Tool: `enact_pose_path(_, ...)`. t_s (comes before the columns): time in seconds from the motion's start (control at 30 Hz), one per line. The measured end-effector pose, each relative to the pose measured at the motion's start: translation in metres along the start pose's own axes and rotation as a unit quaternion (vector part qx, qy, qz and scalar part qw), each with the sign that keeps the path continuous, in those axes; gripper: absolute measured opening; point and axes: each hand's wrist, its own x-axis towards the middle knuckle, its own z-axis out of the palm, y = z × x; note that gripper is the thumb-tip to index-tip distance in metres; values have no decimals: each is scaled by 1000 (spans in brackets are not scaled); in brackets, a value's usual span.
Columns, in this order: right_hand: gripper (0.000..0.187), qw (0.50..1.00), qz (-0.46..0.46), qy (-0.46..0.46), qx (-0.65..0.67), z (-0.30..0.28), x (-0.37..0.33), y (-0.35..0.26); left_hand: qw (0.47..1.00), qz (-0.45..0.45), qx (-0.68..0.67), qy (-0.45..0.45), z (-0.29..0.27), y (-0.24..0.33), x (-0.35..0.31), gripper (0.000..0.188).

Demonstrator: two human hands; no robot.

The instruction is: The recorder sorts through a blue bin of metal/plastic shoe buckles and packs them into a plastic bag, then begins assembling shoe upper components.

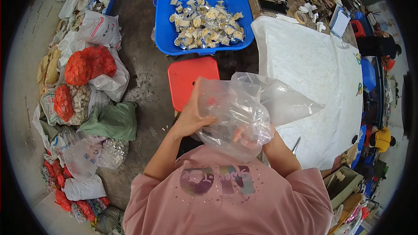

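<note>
left hand point(190, 116) holding clear bag point(226, 102) | right hand point(249, 139) partly veiled by it

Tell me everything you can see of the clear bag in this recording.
The clear bag looks like thin, glossy, see-through plastic, creased and puffed out, with a loose flap tapering to the right over the white sheet. It is held up in front of the pink shirt, overlapping part of the red stool in view. The left hand grips its left edge; the right hand shows through the plastic, inside or behind it, I can't tell which.
</note>
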Motion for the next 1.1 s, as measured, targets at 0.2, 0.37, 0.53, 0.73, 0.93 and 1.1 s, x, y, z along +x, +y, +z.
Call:
enact_pose_path(0.2,39,835,186,302,420,-68,-34,27,724,-380,-555,-151,28,16,-22,55)
enact_pose_path(0.37,38,815,338,362,301,-94,-50,44,714,-239,-653,-82,10,12,-23,45)
enact_pose_path(0.53,14,889,140,419,-125,-90,-18,-11,754,-204,-623,-43,2,-33,-26,47)
enact_pose_path(0.73,30,906,31,-49,-418,-18,36,17,778,-265,-569,39,14,-14,-9,42)
enact_pose_path(0.93,87,871,401,-160,-233,-11,-5,107,815,-226,-526,84,-35,-52,-2,35)
enact_pose_path(1.1,96,889,356,-84,-274,4,6,133,895,-290,-326,90,-50,-52,20,35)
